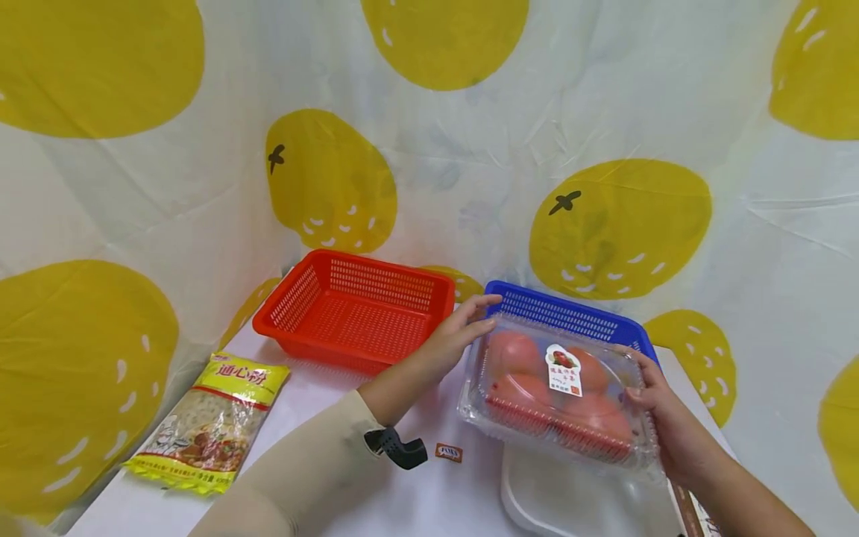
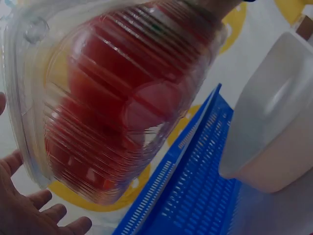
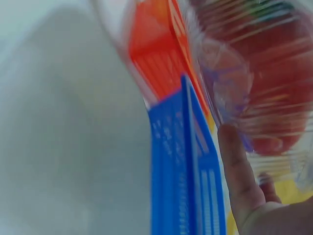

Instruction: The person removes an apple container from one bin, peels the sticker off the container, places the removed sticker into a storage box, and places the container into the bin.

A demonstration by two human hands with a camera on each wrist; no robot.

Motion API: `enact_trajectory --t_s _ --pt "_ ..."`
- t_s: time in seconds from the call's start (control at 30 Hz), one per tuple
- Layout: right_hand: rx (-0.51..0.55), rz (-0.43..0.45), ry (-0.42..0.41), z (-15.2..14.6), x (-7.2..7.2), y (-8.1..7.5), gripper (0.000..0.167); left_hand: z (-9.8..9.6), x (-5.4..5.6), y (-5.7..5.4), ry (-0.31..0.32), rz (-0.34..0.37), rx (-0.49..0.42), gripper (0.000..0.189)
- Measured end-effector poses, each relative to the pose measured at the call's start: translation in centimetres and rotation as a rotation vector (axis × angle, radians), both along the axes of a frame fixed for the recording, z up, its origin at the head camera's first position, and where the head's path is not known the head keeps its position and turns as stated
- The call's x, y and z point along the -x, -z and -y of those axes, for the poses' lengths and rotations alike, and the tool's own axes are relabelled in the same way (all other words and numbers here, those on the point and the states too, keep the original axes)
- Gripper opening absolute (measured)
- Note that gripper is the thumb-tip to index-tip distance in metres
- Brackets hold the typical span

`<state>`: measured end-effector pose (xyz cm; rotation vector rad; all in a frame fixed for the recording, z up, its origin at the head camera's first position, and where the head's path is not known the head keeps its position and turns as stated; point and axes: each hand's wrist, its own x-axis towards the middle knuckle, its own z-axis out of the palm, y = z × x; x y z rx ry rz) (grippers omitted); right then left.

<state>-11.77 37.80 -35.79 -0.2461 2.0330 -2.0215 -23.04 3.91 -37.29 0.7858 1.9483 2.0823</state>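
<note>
A clear plastic clamshell box (image 1: 557, 403) of round red fruits, which look like tomatoes, is held up and tilted above the table. My right hand (image 1: 664, 418) grips its right side, thumb on the lid. In the right wrist view, a finger of that hand (image 3: 244, 191) lies along the ribbed plastic. At the box's upper left corner is my left hand (image 1: 456, 335), fingers stretched out. The left wrist view shows those spread fingers (image 2: 39, 200) beside the box's rim; whether they touch it is unclear. Behind the box stands a blue basket (image 1: 557, 309), partly hidden by it.
Left of the blue basket is a red basket (image 1: 356, 321). A yellow-ended pasta bag (image 1: 215, 425) lies at the table's left. Below the box sits a white tub (image 1: 570, 496). A small brown label (image 1: 449, 452) is on the white table, and a lemon-print cloth (image 1: 463, 179) hangs behind.
</note>
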Motion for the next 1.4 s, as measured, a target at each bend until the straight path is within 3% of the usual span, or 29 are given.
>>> enact_trajectory --t_s 0.2,0.37,0.63,0.97,1.2,1.4 --pt "0.001 0.02 0.062 3.7 -1.8 0.5 0.053 2.8 -0.8 -0.1 0.041 -0.021 0.032 0.048" --pt "-0.01 0.121 0.145 6.5 -3.2 0.8 0.055 5.1 -2.4 0.3 0.032 -0.002 0.087 0.051" --pt "0.073 0.165 0.158 10.8 -4.0 2.6 0.057 9.3 -4.3 0.8 0.024 -0.03 0.14 0.054" --pt "0.132 0.132 0.065 15.9 -4.1 5.0 0.064 15.7 -5.5 1.0 -0.006 -0.073 0.185 0.051" --pt "0.185 0.175 -0.007 19.7 -4.4 6.9 0.076 19.8 -7.0 2.7 -0.017 -0.045 0.284 0.047" --pt "0.225 0.212 -0.033 22.7 -4.5 8.5 0.08 22.6 -8.1 4.3 -0.019 -0.057 0.294 0.045"
